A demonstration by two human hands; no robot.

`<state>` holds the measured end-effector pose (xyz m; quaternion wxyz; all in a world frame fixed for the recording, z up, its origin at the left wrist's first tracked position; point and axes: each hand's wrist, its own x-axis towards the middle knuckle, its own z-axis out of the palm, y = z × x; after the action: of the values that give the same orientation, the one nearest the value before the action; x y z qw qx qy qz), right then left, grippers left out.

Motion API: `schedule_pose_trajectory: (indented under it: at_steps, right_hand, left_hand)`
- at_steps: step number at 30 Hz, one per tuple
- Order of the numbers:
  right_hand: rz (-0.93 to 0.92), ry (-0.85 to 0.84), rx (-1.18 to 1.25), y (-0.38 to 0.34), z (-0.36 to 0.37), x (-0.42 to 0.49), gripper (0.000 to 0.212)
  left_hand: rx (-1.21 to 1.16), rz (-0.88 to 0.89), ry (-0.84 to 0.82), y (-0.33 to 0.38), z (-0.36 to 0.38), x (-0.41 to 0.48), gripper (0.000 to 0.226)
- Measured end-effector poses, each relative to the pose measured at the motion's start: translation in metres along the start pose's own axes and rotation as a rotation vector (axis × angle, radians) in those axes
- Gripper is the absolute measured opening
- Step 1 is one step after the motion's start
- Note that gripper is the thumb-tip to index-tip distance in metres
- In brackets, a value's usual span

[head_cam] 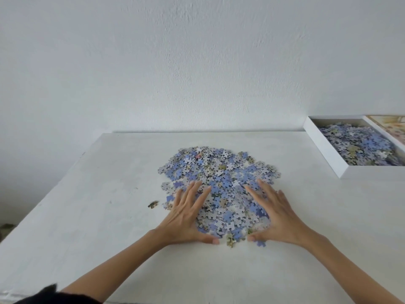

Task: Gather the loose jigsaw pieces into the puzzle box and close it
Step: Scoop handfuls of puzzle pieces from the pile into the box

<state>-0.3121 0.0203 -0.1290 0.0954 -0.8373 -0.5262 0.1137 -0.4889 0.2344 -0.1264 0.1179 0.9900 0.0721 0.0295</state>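
Jigsaw pieces (219, 178) lie heaped on the table (87, 205); left hand (186, 218) and right hand (276, 216) rest spread-fingered on them.

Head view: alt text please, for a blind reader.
The left hand and right hand rest open, fingers spread, on the near side of a heap of blue jigsaw pieces on a white table. An open puzzle box, part full, sits far right; a stray piece lies left of the heap.
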Motion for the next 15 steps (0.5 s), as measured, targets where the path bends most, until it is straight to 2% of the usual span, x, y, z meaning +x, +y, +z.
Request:
schedule_pose_trajectory:
  at_steps: [7,11,15]
  right_hand:
    - [-0.033,-0.013,-0.051,-0.005,-0.005,0.024,0.117]
    - [-0.068,-0.022,-0.074,-0.002,-0.007,0.031,0.112]
    - [-0.123,0.165,-0.029,-0.002,-0.004,0.034,0.093]
  left_hand:
    - [-0.028,0.084,-0.048,0.008,-0.003,0.02,0.124]
    - [0.002,0.134,0.01,0.006,-0.001,0.024,0.118]
    - [-0.042,0.133,0.09,0.009,-0.002,0.029,0.1]
